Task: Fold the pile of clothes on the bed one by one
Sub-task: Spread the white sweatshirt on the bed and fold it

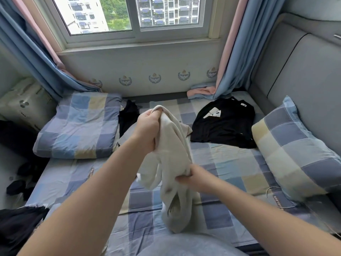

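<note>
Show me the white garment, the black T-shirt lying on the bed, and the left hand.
white garment (pixel 175 156), head view, on the bunched cloth at its middle.
black T-shirt (pixel 227 126), head view, on its chest below the white print.
left hand (pixel 147 128), head view, on the back of the hand.

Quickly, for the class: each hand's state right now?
Left hand: grips the cream garment near its top.
Right hand: pinches the cream garment lower down.

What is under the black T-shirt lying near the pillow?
The flat black T-shirt with a white print lies on the blue checked bedsheet, which shows beside it. Anything else beneath is covered.
</note>
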### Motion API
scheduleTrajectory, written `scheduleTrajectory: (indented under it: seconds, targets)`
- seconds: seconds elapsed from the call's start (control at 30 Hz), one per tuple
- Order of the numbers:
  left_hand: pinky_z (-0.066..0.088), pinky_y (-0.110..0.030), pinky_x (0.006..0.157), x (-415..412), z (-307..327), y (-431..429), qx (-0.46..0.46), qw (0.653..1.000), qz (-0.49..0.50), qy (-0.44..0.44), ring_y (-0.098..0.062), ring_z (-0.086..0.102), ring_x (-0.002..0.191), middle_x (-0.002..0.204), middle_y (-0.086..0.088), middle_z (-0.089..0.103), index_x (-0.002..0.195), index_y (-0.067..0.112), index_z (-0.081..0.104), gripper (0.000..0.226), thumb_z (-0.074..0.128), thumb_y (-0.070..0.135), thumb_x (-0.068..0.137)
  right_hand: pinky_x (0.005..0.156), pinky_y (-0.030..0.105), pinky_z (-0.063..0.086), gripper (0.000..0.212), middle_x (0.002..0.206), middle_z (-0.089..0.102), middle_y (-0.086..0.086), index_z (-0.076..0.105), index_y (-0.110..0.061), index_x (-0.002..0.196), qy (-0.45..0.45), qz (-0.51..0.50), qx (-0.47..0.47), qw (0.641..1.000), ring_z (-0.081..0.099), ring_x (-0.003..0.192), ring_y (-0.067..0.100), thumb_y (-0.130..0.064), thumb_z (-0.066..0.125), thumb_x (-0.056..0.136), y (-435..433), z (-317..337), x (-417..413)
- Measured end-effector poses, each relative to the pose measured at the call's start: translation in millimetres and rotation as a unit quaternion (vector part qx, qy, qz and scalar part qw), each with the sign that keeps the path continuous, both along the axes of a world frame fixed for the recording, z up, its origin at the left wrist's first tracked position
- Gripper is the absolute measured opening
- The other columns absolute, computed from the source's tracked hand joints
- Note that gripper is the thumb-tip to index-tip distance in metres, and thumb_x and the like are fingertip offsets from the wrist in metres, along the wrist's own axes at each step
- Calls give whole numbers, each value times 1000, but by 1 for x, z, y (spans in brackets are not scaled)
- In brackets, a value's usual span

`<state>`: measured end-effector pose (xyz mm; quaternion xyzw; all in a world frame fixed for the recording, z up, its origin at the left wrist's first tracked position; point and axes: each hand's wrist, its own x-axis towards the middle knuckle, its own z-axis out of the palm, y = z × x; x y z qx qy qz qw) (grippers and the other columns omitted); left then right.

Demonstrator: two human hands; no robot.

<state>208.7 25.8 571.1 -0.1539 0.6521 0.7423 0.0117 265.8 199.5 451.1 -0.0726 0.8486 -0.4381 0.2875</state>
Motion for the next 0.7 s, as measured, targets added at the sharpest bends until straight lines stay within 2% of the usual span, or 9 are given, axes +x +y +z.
scheduleTrajectory:
  seconds: [0.03,0.17,0.23,0.3,0.37,0.43,0.53,0.6,0.7]
  targets:
    - [55,-28,54,-2,2,-4,0,1000,13,2,-17,62,59,68,-5,63,84,13,65,26,52,22,104,82,33,52,18,96,71,-11,70,-26,101,9,-12,0,1000,64,96,11,-40,68,90,3,-3,-1]
    - [50,-26,57,-17,1,-39,-86,992,91,2,-19,58,72,80,-5,60,86,16,63,17,59,25,100,64,33,37,23,73,56,8,60,-1,81,39,-73,-96,992,50,70,17,-15,65,98,30,19,-21]
    - [48,-28,68,-21,-5,-59,-192,973,125,-8,-20,59,87,91,-1,61,98,17,60,14,65,30,95,62,32,38,29,72,56,10,60,7,82,59,-103,-140,983,49,68,20,-16,68,96,46,44,-31]
    - [49,-33,85,-19,-12,-65,-279,953,121,-7,-19,58,101,110,-1,61,112,20,55,30,71,33,91,60,33,40,35,75,59,12,63,10,90,71,-98,-178,977,52,67,22,-24,72,92,54,72,-39]
    - [49,-37,96,-11,-14,-55,-327,942,58,52,-20,58,109,119,-3,61,118,22,56,39,77,36,87,54,28,46,29,75,65,11,73,0,89,68,-86,-213,971,58,61,19,-29,75,89,54,96,-46]
    - [54,-33,85,0,-15,-39,-292,946,-104,94,-16,67,102,107,4,69,108,23,64,40,83,43,79,50,24,51,25,73,70,9,79,-11,84,52,-91,-245,964,62,57,15,-36,73,83,47,115,-53]
    - [59,-30,82,22,-25,-11,-284,895,-337,67,-8,70,97,102,11,73,109,29,69,45,84,50,72,49,23,52,25,68,71,3,80,-18,74,25,-81,-269,959,63,55,11,-40,69,81,36,132,-59]
    - [57,-40,90,29,-41,1,-305,890,-323,108,-15,68,101,105,7,72,107,25,69,28,81,28,82,50,22,53,28,67,71,2,79,-16,73,2,-70,-279,958,65,55,10,-40,68,82,31,139,-60]
    - [56,-46,81,30,-50,7,-292,915,-240,137,-22,67,87,92,-7,72,92,7,71,5,72,12,91,55,27,57,30,73,72,7,78,-13,77,-14,-80,-280,957,68,61,15,-42,70,81,35,150,-63]
